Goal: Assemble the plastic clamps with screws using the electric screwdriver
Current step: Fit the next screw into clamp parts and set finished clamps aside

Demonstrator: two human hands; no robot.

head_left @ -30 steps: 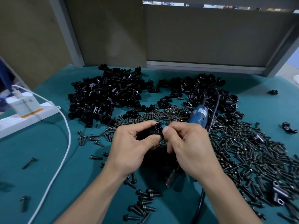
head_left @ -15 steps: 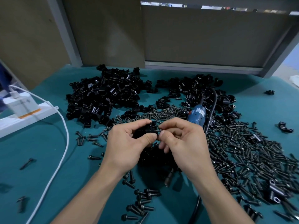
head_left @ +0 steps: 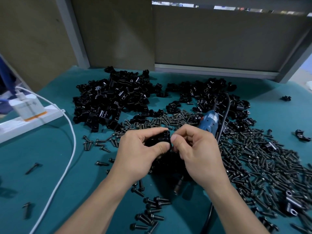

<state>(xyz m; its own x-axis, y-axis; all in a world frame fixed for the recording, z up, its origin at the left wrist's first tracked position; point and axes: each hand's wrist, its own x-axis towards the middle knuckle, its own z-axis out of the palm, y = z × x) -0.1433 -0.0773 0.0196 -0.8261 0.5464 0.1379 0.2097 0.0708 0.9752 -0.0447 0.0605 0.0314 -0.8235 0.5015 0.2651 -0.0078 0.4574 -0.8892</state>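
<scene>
Teal table [head_left: 50,166]: covered in a cloth, it carries everything here; grey-brown panels stand along its far edge.
Black clamp heap, left [head_left: 109,102]: the biggest pile, at the far middle of the table.
Black clamp heap, right [head_left: 211,92]: a looser pile just beside the first, on its right.
Screws [head_left: 253,157]: dark, scattered thickly over the right half of the table and in a band along the near edge of both heaps.
Power strip [head_left: 30,119]: white, lying at the left edge with a white plug block [head_left: 27,105] standing in it.
White cable [head_left: 70,144]: runs from the plug block in a curve to the near edge.
Left hand [head_left: 140,154]: above the middle of the table, its grip clamped on a clamp, thumb below and fingers curled over the top.
Right hand [head_left: 197,152]: just beside the left, fingers curled, its grip closed with thumb and forefinger tips against the clamp's right side; whether a screw sits between them I cannot tell.
Screwdriver [head_left: 209,122]: blue body lying on the screws just beyond the right hand, touched by neither hand, with a black cord [head_left: 226,107] looping back over the right heap.
Front screws [head_left: 152,211]: a small cluster between the forearms.
Stray clamps [head_left: 302,135]: a few lie apart near the right edge.
Clamp [head_left: 162,136]: black, held between both hands above the table, a round opening facing up.
</scene>
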